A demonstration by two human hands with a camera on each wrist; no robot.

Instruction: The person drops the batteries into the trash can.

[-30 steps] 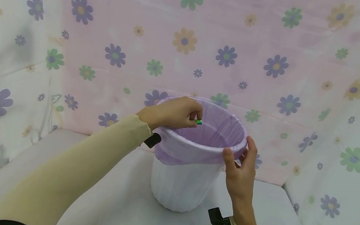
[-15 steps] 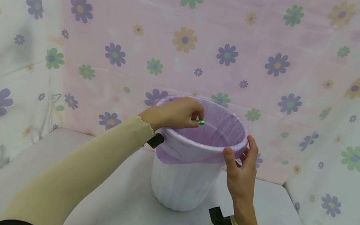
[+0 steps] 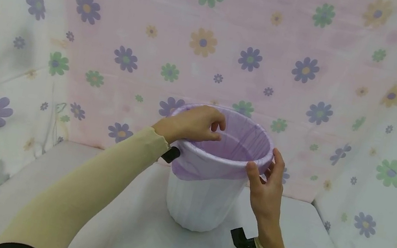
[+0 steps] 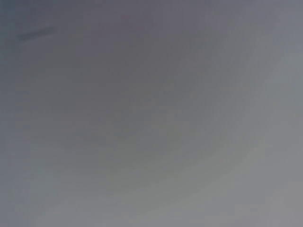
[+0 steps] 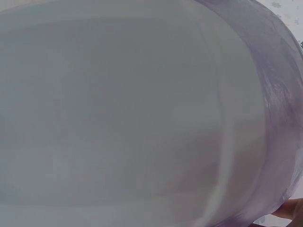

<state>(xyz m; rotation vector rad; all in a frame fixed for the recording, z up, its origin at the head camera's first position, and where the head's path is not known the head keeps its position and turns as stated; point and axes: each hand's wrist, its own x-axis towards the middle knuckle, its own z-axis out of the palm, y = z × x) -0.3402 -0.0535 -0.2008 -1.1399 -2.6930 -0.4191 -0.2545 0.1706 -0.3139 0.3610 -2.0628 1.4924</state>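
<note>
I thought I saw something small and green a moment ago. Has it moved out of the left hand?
Yes. The left hand hovers over the bin's near-left rim, fingers curled on nothing; the green thing no longer shows, so where it went cannot be told.

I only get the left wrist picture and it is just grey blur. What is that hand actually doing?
Observer: In the head view the left hand hangs over the left rim of a white bin, fingers curled, with nothing visible between them.
Visitor: Is there anything lining the bin?
Observer: Yes, a purple bag lines it and folds down over the rim.
Visitor: And the other hand?
Observer: The right hand grips the bin's near right rim, thumb on the bag's folded edge.
Visitor: Where does the bin stand?
Observer: On a white table, with flowered cloth hung behind and to both sides.
</note>
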